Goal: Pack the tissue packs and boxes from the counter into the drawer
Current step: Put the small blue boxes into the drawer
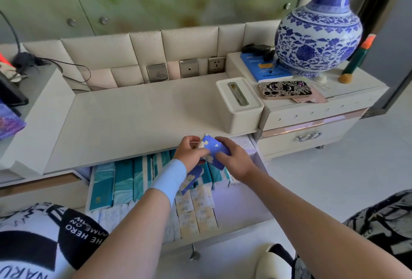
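Both hands pinch one blue pack; the left hand curls on its left end, the right hand on its right; it is held over the open drawer, by the counter edge; a second pack shows under the left wrist, hold unclear; teal boxes and beige packs fill the drawer; a white tissue box sits on the counter.

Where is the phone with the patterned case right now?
In the head view the phone lies flat on the raised cabinet at the right, in front of the blue-and-white vase and just right of the white tissue box.
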### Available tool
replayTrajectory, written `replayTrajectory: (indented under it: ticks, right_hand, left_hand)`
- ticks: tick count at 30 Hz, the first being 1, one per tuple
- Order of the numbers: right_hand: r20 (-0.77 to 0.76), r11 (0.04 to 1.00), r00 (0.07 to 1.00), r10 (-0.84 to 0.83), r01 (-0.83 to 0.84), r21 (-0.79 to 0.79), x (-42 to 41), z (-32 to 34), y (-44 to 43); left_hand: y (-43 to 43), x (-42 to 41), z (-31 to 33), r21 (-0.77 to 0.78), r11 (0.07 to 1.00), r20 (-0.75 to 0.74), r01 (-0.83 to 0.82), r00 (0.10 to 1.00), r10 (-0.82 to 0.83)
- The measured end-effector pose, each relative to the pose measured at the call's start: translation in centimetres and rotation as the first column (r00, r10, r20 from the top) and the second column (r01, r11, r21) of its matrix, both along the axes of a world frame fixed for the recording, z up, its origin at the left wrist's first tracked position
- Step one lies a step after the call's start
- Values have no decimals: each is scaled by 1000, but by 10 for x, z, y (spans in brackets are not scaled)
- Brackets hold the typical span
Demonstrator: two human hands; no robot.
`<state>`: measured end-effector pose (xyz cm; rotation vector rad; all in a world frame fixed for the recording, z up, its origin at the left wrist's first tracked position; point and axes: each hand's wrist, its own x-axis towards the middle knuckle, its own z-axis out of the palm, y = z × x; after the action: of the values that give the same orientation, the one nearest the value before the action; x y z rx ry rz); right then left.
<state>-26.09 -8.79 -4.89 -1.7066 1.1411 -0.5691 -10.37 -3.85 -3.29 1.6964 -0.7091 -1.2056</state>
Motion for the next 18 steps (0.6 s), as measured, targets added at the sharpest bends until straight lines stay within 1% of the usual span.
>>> replayTrajectory:
  ticks: [2,3,4,5,6,7,8,9,10,11,13,15,16,18]
  right_hand:
    - [-28,998,998,57,-57,-11,5,1,1]
    - [-44,998,997,67,-67,-1,5,1,0]
    - [-77,997,994,76,-75,13,3,1,-2]
    - [-122,995,988,94,-91,30,-1,1,-3]
    - [-168,993,979,112,-104,55,-6,0,-4]
    - [-202,989,971,131,-115,90,-12,0,-5]
    - [-234,983,960,155,-127,129,-18,1,-5]
    - [-286,976,941,183,-139,168,-23,1,-6]
    - [-352,968,910,222,-160,195,-28,2,-5]
    - [-427,958,864,268,-193,213,-32,2,-4]
    - [-568,930,737,366,-279,237,-37,1,-1]
    - [-680,909,605,413,-323,264,-41,-3,5]
    - [-716,904,559,419,-329,273,-43,-7,8]
    - [-748,901,516,417,-343,266,-46,-16,16]
  left_hand:
    - [4,2,4,-6,1000,-56,20,998,-21]
    - [7,4,4,4,999,-40,48,998,-48]
    - [9,5,4,30,995,38,95,995,-96]
    - [12,7,3,87,982,189,167,965,-181]
    - [14,10,-1,176,952,361,252,883,-301]
    - [17,12,-5,292,905,509,310,750,-422]
    - [20,14,-9,400,855,604,330,607,-517]
    - [23,15,-13,483,810,646,331,490,-585]
    - [27,15,-18,543,773,649,326,421,-634]
    - [30,15,-22,581,747,636,324,391,-665]
    - [33,14,-27,608,728,614,316,394,-684]
    - [34,12,-27,596,742,616,307,417,-668]
    - [33,11,-26,577,755,621,311,434,-653]
    - [31,10,-24,516,797,625,315,498,-602]
